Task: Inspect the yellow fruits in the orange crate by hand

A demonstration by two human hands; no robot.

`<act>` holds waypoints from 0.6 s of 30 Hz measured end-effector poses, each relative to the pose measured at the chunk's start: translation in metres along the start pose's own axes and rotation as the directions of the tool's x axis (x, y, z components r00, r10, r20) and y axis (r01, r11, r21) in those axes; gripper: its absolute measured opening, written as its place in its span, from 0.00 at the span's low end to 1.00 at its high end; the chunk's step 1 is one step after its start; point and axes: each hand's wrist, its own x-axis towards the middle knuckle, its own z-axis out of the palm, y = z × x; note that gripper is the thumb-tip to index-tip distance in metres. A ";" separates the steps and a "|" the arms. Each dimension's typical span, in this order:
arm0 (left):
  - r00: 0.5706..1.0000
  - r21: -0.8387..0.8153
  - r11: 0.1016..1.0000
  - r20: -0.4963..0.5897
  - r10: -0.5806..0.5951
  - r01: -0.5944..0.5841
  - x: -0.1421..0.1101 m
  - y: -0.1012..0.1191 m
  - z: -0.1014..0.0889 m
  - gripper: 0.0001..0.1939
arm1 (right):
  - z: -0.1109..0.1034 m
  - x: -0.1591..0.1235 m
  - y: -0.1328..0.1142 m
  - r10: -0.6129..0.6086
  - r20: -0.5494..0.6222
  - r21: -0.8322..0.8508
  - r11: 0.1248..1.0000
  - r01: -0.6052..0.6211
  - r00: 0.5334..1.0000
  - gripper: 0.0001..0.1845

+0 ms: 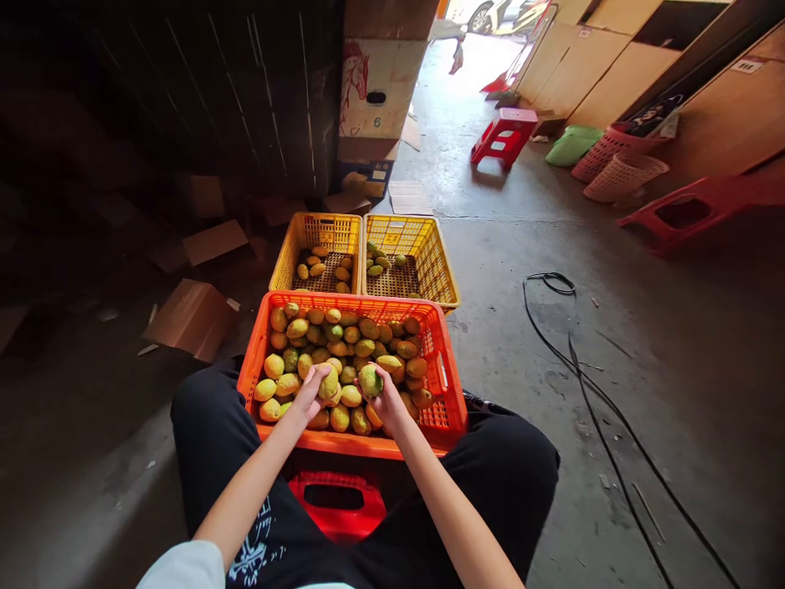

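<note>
Two fruits are in your hands; your left hand [314, 391] grips a yellow fruit [329, 384], your right hand [385, 401] a greenish fruit [370, 379], near the orange crate's [349, 444] front edge.

Bright doorway glare, dim left side, warped edges.

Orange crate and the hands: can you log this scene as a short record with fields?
left hand: holds a yellow fruit
right hand: holds a green-yellow fruit
orange crate: heaped with fruit, between the knees
left yellow crate: a few yellow fruit
right yellow crate: a few greener fruit
seat: red stool
floor: black cable, cardboard
</note>
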 end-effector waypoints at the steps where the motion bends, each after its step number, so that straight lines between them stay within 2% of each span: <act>1: 1.000 0.020 1.000 -0.017 -0.009 0.010 0.000 -0.001 0.001 0.19 | 0.000 -0.001 0.000 0.002 -0.029 0.011 1.000 -0.002 1.000 0.17; 3: 0.999 0.050 0.998 -0.038 -0.031 0.033 0.001 -0.002 0.003 0.15 | 0.002 -0.004 -0.001 -0.012 -0.074 0.007 1.000 0.012 0.997 0.20; 7: 0.998 0.026 0.998 0.013 -0.060 0.060 -0.002 -0.004 0.007 0.05 | 0.003 -0.010 -0.005 -0.010 -0.049 -0.060 0.998 0.007 0.999 0.24; 11: 0.993 -0.064 0.991 0.032 -0.116 0.118 -0.005 -0.004 0.009 0.10 | 0.004 -0.010 -0.006 0.008 -0.060 -0.044 0.999 -0.010 0.998 0.19; 18: 0.982 -0.104 0.977 0.044 -0.181 0.185 -0.007 0.001 0.012 0.18 | 0.005 -0.008 -0.005 0.030 -0.096 -0.050 0.998 -0.035 0.995 0.10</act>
